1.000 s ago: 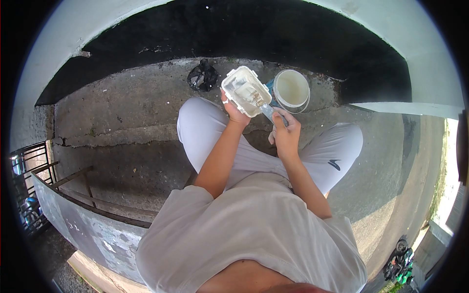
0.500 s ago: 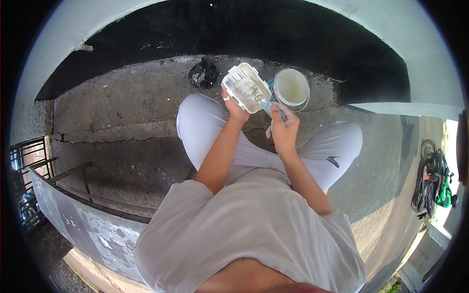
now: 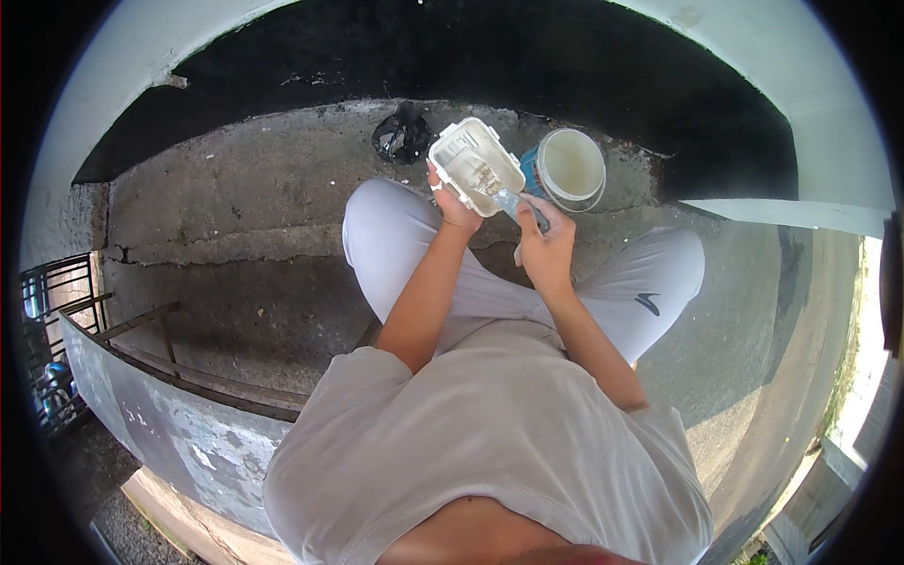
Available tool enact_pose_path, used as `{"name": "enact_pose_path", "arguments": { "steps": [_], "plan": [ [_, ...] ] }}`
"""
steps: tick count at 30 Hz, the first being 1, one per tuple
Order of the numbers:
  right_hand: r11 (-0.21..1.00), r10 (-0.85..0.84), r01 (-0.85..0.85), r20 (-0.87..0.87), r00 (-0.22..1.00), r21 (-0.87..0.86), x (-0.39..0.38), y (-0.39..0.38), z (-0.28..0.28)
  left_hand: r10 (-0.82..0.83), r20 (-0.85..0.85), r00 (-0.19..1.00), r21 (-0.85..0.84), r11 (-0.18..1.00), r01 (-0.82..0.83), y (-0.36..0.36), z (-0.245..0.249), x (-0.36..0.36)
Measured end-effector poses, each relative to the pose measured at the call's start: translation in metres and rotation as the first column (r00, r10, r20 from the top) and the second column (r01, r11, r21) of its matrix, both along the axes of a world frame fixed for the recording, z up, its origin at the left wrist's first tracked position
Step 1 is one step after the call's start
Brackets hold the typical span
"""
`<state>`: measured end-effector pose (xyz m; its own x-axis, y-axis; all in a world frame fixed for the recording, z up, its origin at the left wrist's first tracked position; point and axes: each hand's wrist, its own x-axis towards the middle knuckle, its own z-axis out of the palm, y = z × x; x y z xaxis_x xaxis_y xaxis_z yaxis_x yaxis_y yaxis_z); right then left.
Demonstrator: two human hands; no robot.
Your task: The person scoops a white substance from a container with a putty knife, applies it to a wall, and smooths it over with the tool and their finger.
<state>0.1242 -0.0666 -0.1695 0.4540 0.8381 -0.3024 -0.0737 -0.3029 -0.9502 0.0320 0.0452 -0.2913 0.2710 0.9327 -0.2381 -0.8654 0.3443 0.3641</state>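
Note:
My left hand (image 3: 455,204) grips a white rectangular plastic tub (image 3: 454,162) by its near left side, tilted so its inside faces me. White paste is smeared over the tub's inner walls and floor. In my right hand (image 3: 546,242) is a putty knife (image 3: 509,201), fingers wrapped round its handle. The blade reaches over the near right part of the tub and is coated with whitish, crumbly paste. Beyond my right hand stands a white bucket (image 3: 597,188) with a blue label on its side, its inside coated pale.
A black plastic bag (image 3: 402,137) lies on the cracked concrete floor (image 3: 217,212) beyond the tub. A black-painted wall band (image 3: 490,61) rises ahead. To the left are a metal rail (image 3: 168,344) and a peeling grey panel (image 3: 188,443).
The putty knife has shifted slightly within the tub. My view has turned a little, and the motorbike that was at the right edge no longer shows.

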Motion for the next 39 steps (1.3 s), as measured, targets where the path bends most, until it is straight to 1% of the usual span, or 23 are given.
{"name": "enact_pose_path", "arguments": {
  "steps": [2,5,7,9,10,11,12,14,16,18,20,21,25,29,32,33,35,36,38,39],
  "plan": [
    [0.998,0.008,-0.007,0.013,1.000,-0.054,0.004,-0.006,0.005,0.012,0.003,1.000,0.022,1.000,-0.012,0.002,0.003,-0.003],
    [0.998,-0.051,0.049,-0.092,0.994,-0.026,0.007,-0.008,0.019,-0.007,0.046,0.999,0.022,1.000,0.006,0.007,0.005,-0.007],
    [0.998,-0.054,0.057,-0.130,0.990,0.019,0.003,-0.005,0.025,-0.043,0.076,0.996,0.011,0.999,0.042,0.005,0.008,-0.008],
    [0.995,-0.052,0.063,-0.150,0.987,0.074,-0.006,-0.001,0.025,-0.040,0.056,0.998,0.000,0.999,0.040,0.003,0.006,-0.005],
    [0.995,-0.062,0.075,-0.180,0.982,0.063,-0.011,0.003,0.024,-0.038,0.046,0.998,0.009,0.999,0.037,0.002,0.003,-0.001],
    [0.992,-0.056,0.067,-0.106,0.993,0.105,-0.013,0.005,0.014,-0.033,0.037,0.999,0.019,0.999,0.032,0.001,0.000,0.002],
    [0.988,-0.050,0.054,-0.031,0.998,0.147,-0.016,0.009,0.002,-0.025,0.063,0.998,0.013,1.000,0.024,0.000,0.000,0.005],
    [0.988,-0.030,0.029,0.000,1.000,0.149,-0.011,0.002,-0.012,-0.034,0.090,0.995,0.012,0.999,0.033,-0.001,-0.001,0.006],
    [0.987,-0.014,0.010,0.024,1.000,0.162,-0.009,-0.004,-0.013,-0.039,0.105,0.994,0.013,0.999,0.038,0.002,0.007,0.007],
    [0.989,-0.014,0.018,-0.030,0.999,0.147,-0.006,-0.011,-0.006,-0.030,0.105,0.994,0.004,1.000,0.030,0.001,0.012,0.007],
    [0.993,-0.041,0.057,-0.157,0.987,0.100,-0.003,-0.013,0.007,-0.022,0.074,0.997,0.024,1.000,0.020,0.000,0.010,0.009],
    [0.993,-0.047,0.064,-0.163,0.985,0.102,-0.001,-0.013,0.005,-0.020,0.058,0.998,0.037,0.999,0.018,0.002,0.012,0.010],
    [0.990,-0.066,0.084,-0.157,0.985,0.111,0.011,-0.014,-0.003,-0.045,0.121,0.992,0.047,0.998,0.040,0.000,0.017,0.014],
    [0.987,-0.061,0.083,-0.158,0.986,0.138,0.015,-0.015,-0.012,-0.031,0.096,0.995,0.051,0.998,0.026,-0.001,0.016,0.018],
    [0.986,-0.059,0.094,-0.238,0.969,0.138,0.019,-0.014,-0.015,-0.047,0.084,0.995,0.093,0.995,0.039,-0.001,0.011,0.022],
    [0.987,-0.065,0.098,-0.239,0.969,0.127,0.019,-0.014,-0.017,-0.055,0.086,0.995,0.112,0.993,0.046,0.000,0.012,0.023],
    [0.989,-0.075,0.104,-0.242,0.967,0.105,0.020,-0.013,-0.022,-0.060,0.143,0.988,0.070,0.996,0.051,-0.002,0.015,0.023],
    [0.991,-0.072,0.093,-0.200,0.977,0.098,0.021,-0.013,-0.024,-0.060,0.170,0.984,0.047,0.998,0.052,-0.003,0.017,0.023],
    [0.994,-0.062,0.072,-0.118,0.991,0.081,0.022,-0.013,-0.028,-0.050,0.165,0.985,0.039,0.998,0.044,-0.003,0.020,0.024],
    [0.994,-0.069,0.077,-0.109,0.992,0.077,0.023,-0.013,-0.030,-0.045,0.162,0.986,0.033,0.999,0.040,-0.003,0.019,0.024]
  ]
}}
